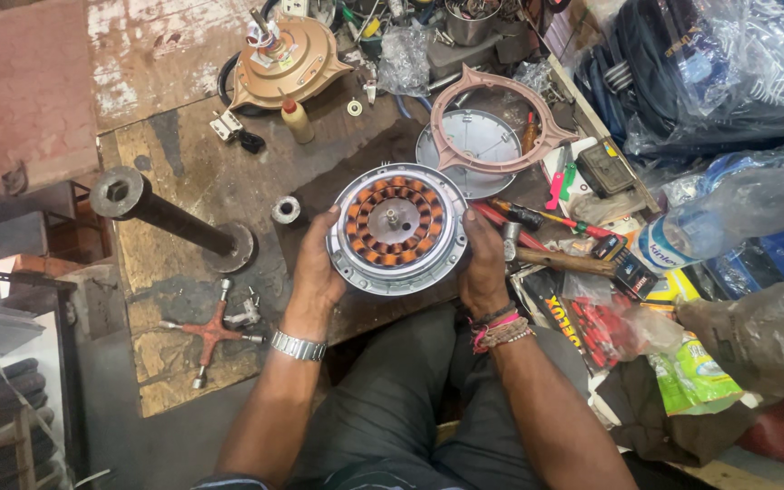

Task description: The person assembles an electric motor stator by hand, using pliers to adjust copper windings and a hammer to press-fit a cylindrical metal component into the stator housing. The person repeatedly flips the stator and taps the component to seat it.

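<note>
Cluttered workbench [192, 181]: both hands grip fan motor [397, 228] w/ copper windings.

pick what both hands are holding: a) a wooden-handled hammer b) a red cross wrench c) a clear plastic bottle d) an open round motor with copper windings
d: the left hand and right hand clasp opposite sides of the open round motor, whose copper windings face up.

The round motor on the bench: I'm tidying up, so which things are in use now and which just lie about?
In use: round silver motor housing with copper windings, left hand, right hand.

Lying about: red cross-shaped wrench, wooden-handled hammer, pink ring frame, clear plastic bottle.
</note>
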